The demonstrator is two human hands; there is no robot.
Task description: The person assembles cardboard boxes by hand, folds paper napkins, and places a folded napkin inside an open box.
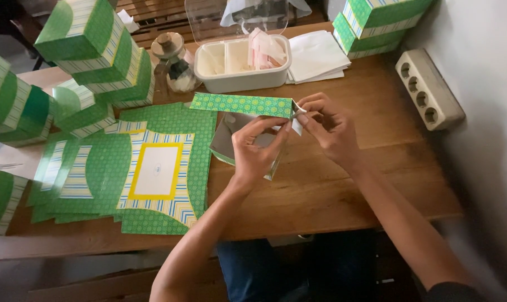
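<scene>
Nearest the camera: two bare forearms reaching up over the near edge of the wooden table point(331, 190), dark trousers visible below the edge

Left hand point(256, 148): fingers curled around the near wall of a half-folded green cardboard box point(231, 130), thumb and forefinger pressed together on the box's upper right corner. Right hand point(329, 126): fingers bunched, pinching a small white strip point(297, 124) at that same corner. Whether the strip is tape or a paper backing cannot be told. The hands almost touch at the fingertips.

Box position: held just above the table, centre of the view, its patterned green flap point(242, 104) standing out flat to the left, grey inner face turned toward the camera.

Left of the box: stack of flat unfolded box blanks point(152, 173), green with striped bands and a yellow-framed white panel, lying on the table.

Far left and back left: finished green boxes point(105, 56) piled up. Back right corner: more green boxes point(376, 25) stacked.

Behind the hands: white divided plastic tub point(236, 70) with lid raised, a small glass jar point(172, 61) to its left, a pile of white paper sheets point(317, 56) to its right.

Right edge: beige multi-socket power strip point(429, 89) lying against the wall
</scene>
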